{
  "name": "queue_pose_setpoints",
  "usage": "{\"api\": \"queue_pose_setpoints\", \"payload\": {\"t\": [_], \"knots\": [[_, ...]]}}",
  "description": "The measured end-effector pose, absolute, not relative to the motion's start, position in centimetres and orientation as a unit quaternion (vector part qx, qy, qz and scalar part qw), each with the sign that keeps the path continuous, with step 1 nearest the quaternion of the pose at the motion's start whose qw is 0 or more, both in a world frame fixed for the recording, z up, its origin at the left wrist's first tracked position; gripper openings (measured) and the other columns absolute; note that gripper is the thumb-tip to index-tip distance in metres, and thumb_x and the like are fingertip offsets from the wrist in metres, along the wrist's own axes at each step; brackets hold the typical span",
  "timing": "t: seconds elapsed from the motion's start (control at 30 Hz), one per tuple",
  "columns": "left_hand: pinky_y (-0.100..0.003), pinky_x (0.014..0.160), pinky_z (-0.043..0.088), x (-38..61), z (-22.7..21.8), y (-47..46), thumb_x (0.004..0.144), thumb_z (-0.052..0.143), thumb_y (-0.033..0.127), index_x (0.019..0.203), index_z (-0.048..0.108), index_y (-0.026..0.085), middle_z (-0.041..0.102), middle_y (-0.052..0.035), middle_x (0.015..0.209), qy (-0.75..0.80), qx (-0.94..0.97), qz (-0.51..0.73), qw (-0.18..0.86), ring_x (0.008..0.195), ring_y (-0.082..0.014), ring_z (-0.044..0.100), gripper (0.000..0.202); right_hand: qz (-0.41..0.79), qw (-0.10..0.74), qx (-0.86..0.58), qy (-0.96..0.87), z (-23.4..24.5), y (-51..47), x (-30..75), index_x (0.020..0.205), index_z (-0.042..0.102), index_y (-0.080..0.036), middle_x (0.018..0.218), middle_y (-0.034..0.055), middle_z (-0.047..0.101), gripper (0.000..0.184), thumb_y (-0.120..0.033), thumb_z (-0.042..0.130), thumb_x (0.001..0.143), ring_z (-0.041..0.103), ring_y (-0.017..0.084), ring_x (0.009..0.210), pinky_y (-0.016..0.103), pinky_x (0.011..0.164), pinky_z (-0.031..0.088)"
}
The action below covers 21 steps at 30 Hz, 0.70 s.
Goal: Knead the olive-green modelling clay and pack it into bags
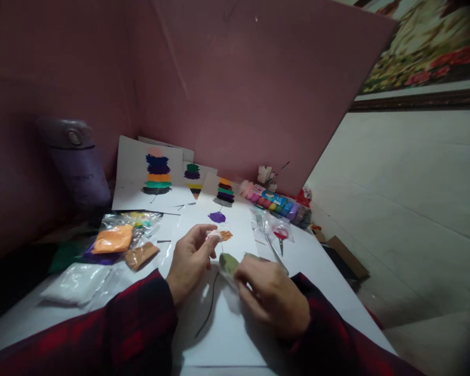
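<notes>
My left hand (191, 256) is closed in a pinch around a small whitish lump (214, 236), perhaps soft clay, above the white paper. Close to its right, my right hand (272, 292) grips a clear plastic bag with olive-green clay (229, 263) in it. The right fingertips are partly hidden behind the knuckles. On the sheet just beyond the hands are a purple coloured patch (218, 216) and an orange-brown patch (226, 236). A dark curved line (209, 308) runs over the paper below my left hand.
Bagged orange clay (113, 239), brown clay (141, 256) and white clay (76, 283) lie at left, before a purple bottle (78, 162). Colour-striped sheets (129, 172) lean at the back. Right of the paper are a fork (270, 240), red scissors (281, 235) and a multicoloured clay pack (276, 202).
</notes>
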<state>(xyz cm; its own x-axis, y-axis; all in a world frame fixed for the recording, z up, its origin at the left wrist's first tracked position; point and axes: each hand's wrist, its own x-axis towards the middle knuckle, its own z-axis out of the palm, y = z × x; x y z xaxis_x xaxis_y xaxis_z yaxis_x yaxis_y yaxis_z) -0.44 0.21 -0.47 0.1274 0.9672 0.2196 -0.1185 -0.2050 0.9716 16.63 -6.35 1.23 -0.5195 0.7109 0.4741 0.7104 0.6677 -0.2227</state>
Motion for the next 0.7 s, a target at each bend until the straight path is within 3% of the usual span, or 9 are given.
{"api": "queue_pose_setpoints", "payload": {"t": [0.1,0.2,0.27,0.37,0.57,0.7], "knots": [[-0.021,0.048,0.047,-0.5,-0.1,-0.5,0.083,0.069,0.035,0.104,0.064,0.014,0.058,0.0022,0.069,0.362,0.574,0.561,0.474,0.054,-0.0095,0.053,0.031,0.116,0.372,-0.510,-0.767,2.0,-6.5,16.5,0.078,0.059,-0.016,0.064,0.0003,0.058,0.018,-0.017,0.047,0.092,0.053,0.012,0.055,0.025,0.055,0.040],[-0.021,0.052,0.047,-0.8,0.0,-1.5,0.090,0.063,0.032,0.100,0.068,0.016,0.068,-0.0032,0.085,0.321,0.634,0.556,0.431,0.056,-0.0079,0.054,0.019,0.240,0.400,-0.548,-0.695,2.1,-6.5,16.4,0.077,0.059,-0.018,0.054,-0.0038,0.054,0.019,-0.024,0.050,0.093,0.050,0.010,0.044,0.023,0.048,0.040],[-0.023,0.063,0.050,-0.9,-0.1,-2.0,0.093,0.060,0.026,0.104,0.067,0.018,0.070,-0.0056,0.095,0.252,0.692,0.559,0.379,0.068,-0.0106,0.060,0.016,0.308,0.409,-0.545,-0.663,1.9,-6.4,16.3,0.080,0.059,-0.018,0.052,-0.0041,0.054,0.017,-0.026,0.051,0.092,0.051,0.010,0.042,0.022,0.045,0.042],[-0.027,0.072,0.052,-0.9,-0.2,-2.2,0.092,0.059,0.017,0.109,0.063,0.018,0.069,-0.0052,0.088,0.120,0.784,0.511,0.331,0.079,-0.0147,0.064,0.018,0.379,0.425,-0.513,-0.642,1.6,-6.4,16.2,0.083,0.060,-0.018,0.058,-0.0024,0.058,0.012,-0.025,0.053,0.089,0.055,0.012,0.047,0.022,0.044,0.045],[-0.027,0.069,0.051,-0.7,-0.1,-1.7,0.091,0.058,0.010,0.102,0.061,0.017,0.068,-0.0061,0.087,0.128,0.845,0.481,0.194,0.078,-0.0153,0.062,0.013,0.363,0.460,-0.524,-0.618,1.8,-6.5,16.0,0.084,0.061,-0.017,0.058,-0.0022,0.059,0.012,-0.027,0.056,0.087,0.056,0.012,0.047,0.024,0.047,0.047],[-0.026,0.067,0.051,-0.8,-0.4,-1.9,0.091,0.057,0.009,0.104,0.060,0.017,0.066,-0.0059,0.089,0.147,0.848,0.476,0.178,0.078,-0.0149,0.062,0.016,0.284,0.478,-0.549,-0.624,1.7,-6.6,16.0,0.084,0.060,-0.017,0.055,-0.0025,0.057,0.013,-0.028,0.055,0.087,0.056,0.013,0.046,0.025,0.047,0.046]]}}
